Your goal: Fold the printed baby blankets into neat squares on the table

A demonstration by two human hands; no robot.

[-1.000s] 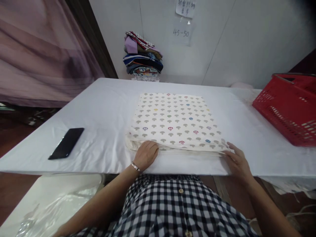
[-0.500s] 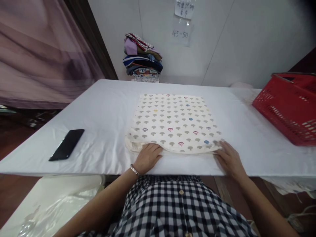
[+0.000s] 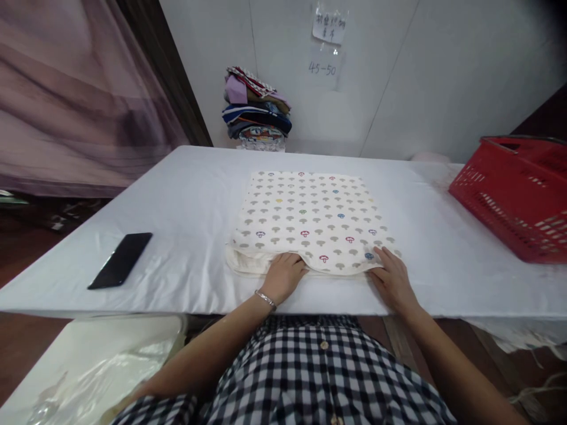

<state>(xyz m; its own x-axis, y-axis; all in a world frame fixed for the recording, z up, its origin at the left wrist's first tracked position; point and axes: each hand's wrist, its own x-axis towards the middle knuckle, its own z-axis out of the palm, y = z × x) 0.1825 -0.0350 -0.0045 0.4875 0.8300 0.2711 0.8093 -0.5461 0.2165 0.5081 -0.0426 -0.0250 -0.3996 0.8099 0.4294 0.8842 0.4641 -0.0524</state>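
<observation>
Your left hand (image 3: 286, 277) reaches to the near edge of the cloth (image 3: 310, 215), fingertips tucked out of sight under the top layer, so I cannot tell how firmly they grasp. Your right hand (image 3: 392, 277) has its fingers spread over the top near the right front corner, thumb low at the edge; whether it pinches or only rests, I cannot tell.

Compared with a second ago, both hands sit closer together: the left farther right along the edge, the right inward from the corner. The cloth itself lies in the same place, mid-table toward you, so the handling looks confined to its front edge, which seems not yet flat.

That cloth is a folded, roughly square pad, off-white and soft, printed with grey and a few coloured mushrooms. Its edge lifts in a small wave beside your left fingers, and plain pale layers show at the left front corner.

Under it, the table (image 3: 186, 206) wears smooth white fabric, rippled near the glossy black phone (image 3: 120, 260) at left. Farther right stands a basket (image 3: 509, 200) of red slotted plastic; beyond the far edge rises an uneven stack (image 3: 257, 112) of folded fabrics.
</observation>
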